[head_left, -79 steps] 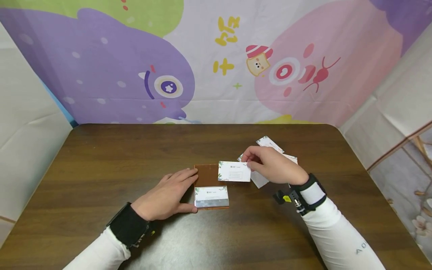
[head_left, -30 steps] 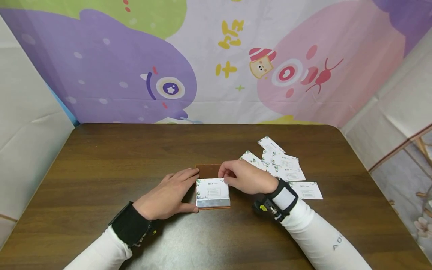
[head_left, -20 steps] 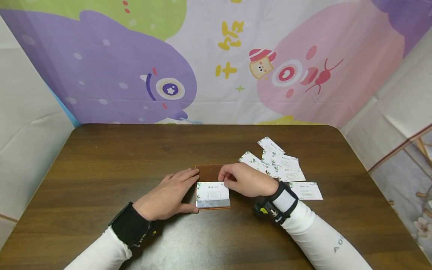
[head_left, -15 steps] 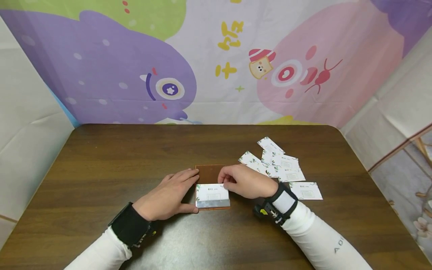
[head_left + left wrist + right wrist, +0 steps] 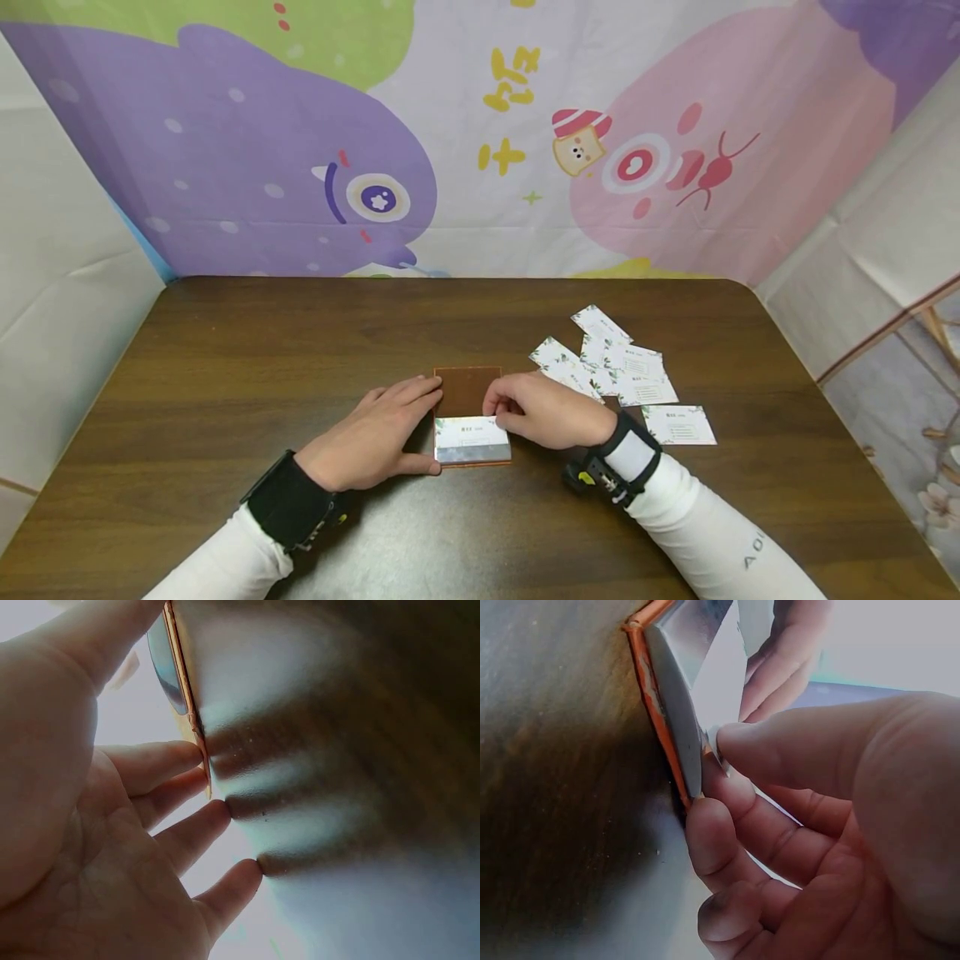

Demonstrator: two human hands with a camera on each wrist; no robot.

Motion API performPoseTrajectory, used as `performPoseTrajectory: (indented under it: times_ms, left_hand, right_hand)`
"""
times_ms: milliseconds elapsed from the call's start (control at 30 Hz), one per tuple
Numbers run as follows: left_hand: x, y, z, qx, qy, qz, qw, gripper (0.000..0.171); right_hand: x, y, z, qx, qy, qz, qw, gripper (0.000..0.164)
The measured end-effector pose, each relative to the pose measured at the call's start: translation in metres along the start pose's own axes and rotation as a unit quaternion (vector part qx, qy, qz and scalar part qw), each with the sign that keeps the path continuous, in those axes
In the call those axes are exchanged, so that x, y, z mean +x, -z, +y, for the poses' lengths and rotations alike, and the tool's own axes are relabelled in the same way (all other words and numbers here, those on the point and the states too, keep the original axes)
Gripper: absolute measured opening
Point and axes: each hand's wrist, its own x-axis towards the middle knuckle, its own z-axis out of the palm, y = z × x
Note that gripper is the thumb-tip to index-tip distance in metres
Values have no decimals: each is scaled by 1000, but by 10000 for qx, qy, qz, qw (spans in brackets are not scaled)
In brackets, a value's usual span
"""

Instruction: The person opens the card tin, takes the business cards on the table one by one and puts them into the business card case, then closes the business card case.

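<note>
A brown business card holder [image 5: 462,391] lies unfolded on the table, its silvery metal pocket [image 5: 472,454] at the near side. My right hand [image 5: 551,410] pinches a white business card [image 5: 471,430] by its upper right corner, between thumb and forefinger. The card's lower part sits behind the pocket's front; its printed upper strip shows above. In the right wrist view, the card [image 5: 721,679] stands slightly tilted out of the metal case. My left hand [image 5: 375,437] rests along the holder's left edge with fingers spread, thumb at the near corner.
Several loose business cards [image 5: 637,363] with leaf prints overlap on the table, right of the holder. One separate card [image 5: 681,425] lies beside my right wrist. A cartoon-printed cloth [image 5: 480,242] hangs behind the table's far edge.
My right hand has carried the card left from beside the pile to the holder, then slid it down into the metal pocket. The left hand has stayed on the holder's edge.
</note>
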Motion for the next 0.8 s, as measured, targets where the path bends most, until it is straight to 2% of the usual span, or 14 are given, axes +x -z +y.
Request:
performPoseTrajectory:
  times_ms: [500, 800]
  left_hand:
    - [0, -1, 0, -31, -10, -23, 10000, 92]
    - [0, -1, 0, 1, -2, -8, 10000, 93]
  right_hand:
    - [-4, -4, 1, -311, 173, 117, 9993, 13]
    - [-13, 3, 1, -376, 202, 254, 9988, 18]
